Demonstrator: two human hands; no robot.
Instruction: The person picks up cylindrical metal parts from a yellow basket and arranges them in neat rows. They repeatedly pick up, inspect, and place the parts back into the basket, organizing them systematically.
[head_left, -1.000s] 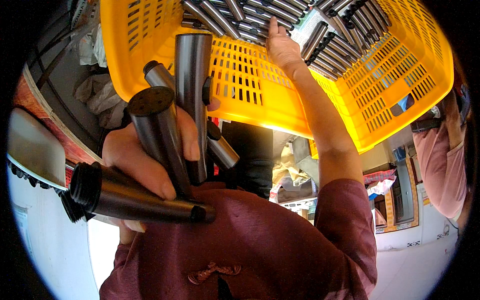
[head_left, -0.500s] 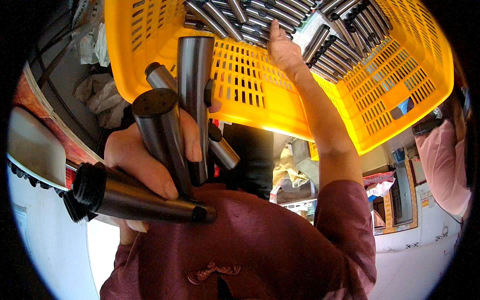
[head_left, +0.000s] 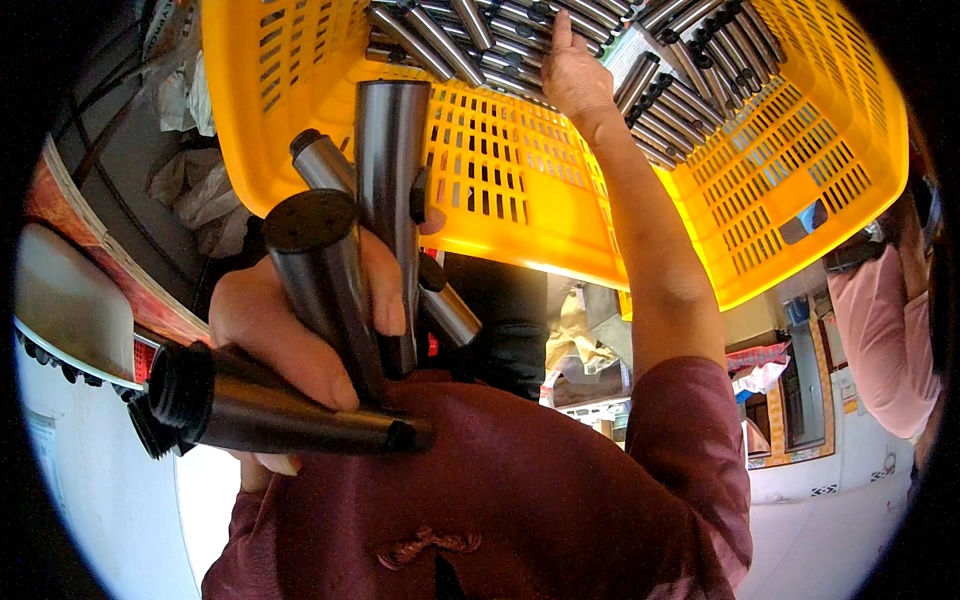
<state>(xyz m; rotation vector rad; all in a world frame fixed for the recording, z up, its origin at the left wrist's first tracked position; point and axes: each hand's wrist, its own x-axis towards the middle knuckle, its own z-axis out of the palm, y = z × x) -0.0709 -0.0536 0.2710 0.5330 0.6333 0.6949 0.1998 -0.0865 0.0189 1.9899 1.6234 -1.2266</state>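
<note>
My left hand is closed around several tapered dark metallic tubes with black ends. One tube stands nearly upright, and a second tube leans with its black perforated end up. Across the front of my body lies a third tube, its ribbed black end at the left. My right hand reaches into the yellow crate, index finger stretched over the tubes heaped there. No tube shows in its fingers, though the other fingers are partly hidden.
More tubes lie in rows at the crate's right side. At the far left is a pale rounded container beside a table edge. Crumpled bags and dark cables lie behind. Another person's pink clothing shows at the right.
My right hand has shifted slightly to the right, its index finger now extended farther up over the tubes. The left hand and its tubes have sunk very slightly in view.
</note>
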